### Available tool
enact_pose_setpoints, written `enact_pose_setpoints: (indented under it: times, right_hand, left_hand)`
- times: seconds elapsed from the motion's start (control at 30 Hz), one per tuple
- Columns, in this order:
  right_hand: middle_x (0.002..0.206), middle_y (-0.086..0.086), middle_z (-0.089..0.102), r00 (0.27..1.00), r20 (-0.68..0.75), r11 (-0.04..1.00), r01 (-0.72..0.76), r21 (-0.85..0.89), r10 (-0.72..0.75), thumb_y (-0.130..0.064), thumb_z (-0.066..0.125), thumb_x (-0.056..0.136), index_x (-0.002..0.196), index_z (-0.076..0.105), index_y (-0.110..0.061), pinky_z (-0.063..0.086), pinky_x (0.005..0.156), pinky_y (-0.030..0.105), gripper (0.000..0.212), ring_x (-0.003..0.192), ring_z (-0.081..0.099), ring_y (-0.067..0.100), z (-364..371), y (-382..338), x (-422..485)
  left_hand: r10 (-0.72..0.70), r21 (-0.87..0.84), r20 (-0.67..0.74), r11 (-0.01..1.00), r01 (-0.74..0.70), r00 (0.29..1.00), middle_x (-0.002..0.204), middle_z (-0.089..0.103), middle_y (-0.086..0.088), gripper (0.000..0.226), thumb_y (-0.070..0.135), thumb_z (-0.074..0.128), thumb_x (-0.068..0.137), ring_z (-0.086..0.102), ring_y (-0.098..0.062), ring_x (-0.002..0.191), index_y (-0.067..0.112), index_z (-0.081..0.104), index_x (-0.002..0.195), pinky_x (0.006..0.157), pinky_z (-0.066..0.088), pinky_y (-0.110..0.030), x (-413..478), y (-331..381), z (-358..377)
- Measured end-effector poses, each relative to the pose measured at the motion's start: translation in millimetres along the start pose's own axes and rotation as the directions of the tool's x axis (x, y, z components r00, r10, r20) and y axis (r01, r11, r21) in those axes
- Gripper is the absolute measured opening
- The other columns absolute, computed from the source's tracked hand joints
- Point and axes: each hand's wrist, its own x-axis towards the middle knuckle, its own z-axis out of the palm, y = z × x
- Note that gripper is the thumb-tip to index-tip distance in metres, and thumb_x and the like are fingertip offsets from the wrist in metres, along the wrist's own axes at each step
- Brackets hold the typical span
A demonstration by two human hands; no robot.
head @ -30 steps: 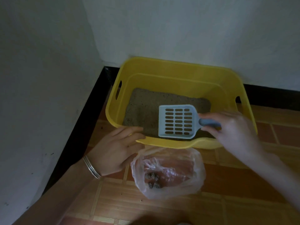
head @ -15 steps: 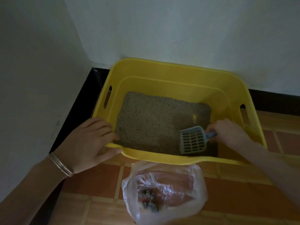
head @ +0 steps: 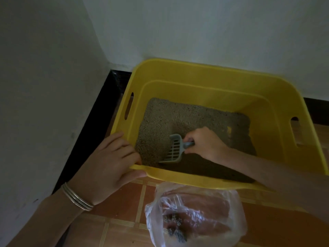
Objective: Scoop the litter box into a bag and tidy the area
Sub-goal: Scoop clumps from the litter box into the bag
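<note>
Right hand (head: 204, 143) digs scoop (head: 173, 150) into litter (head: 160, 125).

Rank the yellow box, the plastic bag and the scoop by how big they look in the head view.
1. Box, clearly largest.
2. Bag; it lies nearer the camera and the frame's edge cuts it, so its look may mislead.
3. Scoop, smallest, partly dug into litter.

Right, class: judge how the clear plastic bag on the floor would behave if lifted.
The bag is thin, crinkled film, so it would probably sag and flop. Only a few dark clumps sit inside, so it likely feels light.
</note>
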Motion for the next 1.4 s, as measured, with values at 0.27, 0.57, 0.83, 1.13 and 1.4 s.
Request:
enact_pose_setpoints:
  times: [0.27, 0.57, 0.83, 1.13, 1.4]
  right_hand:
    - [0.1, 0.0, 0.07, 0.995, -0.09, 0.986, 0.047, 0.161, -0.032, -0.016, 0.075, 0.074, 0.101, 0.069, -0.012, 0.049, 0.088, 0.026, 0.029, 0.088, 0.063, 0.007, 20.5, -12.0, 22.5]
    - [0.082, -0.01, 0.068, 0.95, -0.308, 0.965, 0.123, 0.231, -0.048, -0.011, 0.078, 0.07, 0.079, 0.073, -0.016, 0.045, 0.075, 0.005, 0.012, 0.073, 0.059, -0.009, -0.6, -6.6, 6.5]
    - [0.084, -0.013, 0.064, 0.945, -0.324, 0.95, 0.066, 0.304, 0.038, -0.012, 0.082, 0.065, 0.097, 0.063, -0.014, 0.039, 0.069, -0.004, 0.037, 0.077, 0.058, -0.007, -20.3, 3.5, -15.0]
    - [0.098, -0.005, 0.067, 0.917, -0.366, 0.983, -0.112, 0.143, 0.158, -0.017, 0.079, 0.069, 0.102, 0.068, -0.013, 0.038, 0.079, 0.009, 0.035, 0.085, 0.056, 0.001, -47.2, 43.5, -33.7]
    - [0.104, 0.003, 0.069, 0.935, -0.282, 0.97, -0.237, -0.052, 0.214, -0.017, 0.074, 0.076, 0.105, 0.068, -0.014, 0.043, 0.08, 0.021, 0.03, 0.094, 0.062, 0.014, -53.9, 60.0, -49.0]
  left_hand:
    - [-0.004, -0.011, -0.022, 1.0, 0.004, 1.0, 0.082, 0.059, 0.013, 0.052, 0.059, 0.028, 0.093, 0.051, -0.009, 0.094, 0.026, 0.066, 0.08, 0.104, 0.029, -0.036, 0.6, -2.2, 2.1]
    - [-0.039, 0.003, -0.04, 0.999, 0.039, 0.998, 0.08, 0.059, 0.014, 0.048, 0.058, 0.031, 0.093, 0.056, -0.01, 0.086, 0.027, 0.065, 0.079, 0.102, 0.031, -0.032, -0.9, 0.1, 1.8]
    - [-0.036, 0.017, -0.075, 0.999, 0.037, 0.997, 0.078, 0.058, 0.013, 0.041, 0.056, 0.038, 0.09, 0.056, -0.012, 0.084, 0.026, 0.062, 0.077, 0.098, 0.033, -0.031, -1.1, 1.2, 1.4]
    - [-0.044, 0.036, -0.108, 0.998, 0.048, 0.993, 0.07, 0.055, 0.014, 0.039, 0.054, 0.042, 0.088, 0.053, -0.011, 0.074, 0.026, 0.062, 0.072, 0.089, 0.035, -0.03, -0.6, 2.7, 1.9]
    - [-0.058, 0.059, -0.119, 0.996, 0.065, 0.991, 0.066, 0.054, 0.011, 0.034, 0.05, 0.046, 0.084, 0.055, -0.014, 0.067, 0.023, 0.061, 0.069, 0.084, 0.035, -0.031, 1.9, 6.1, 2.7]
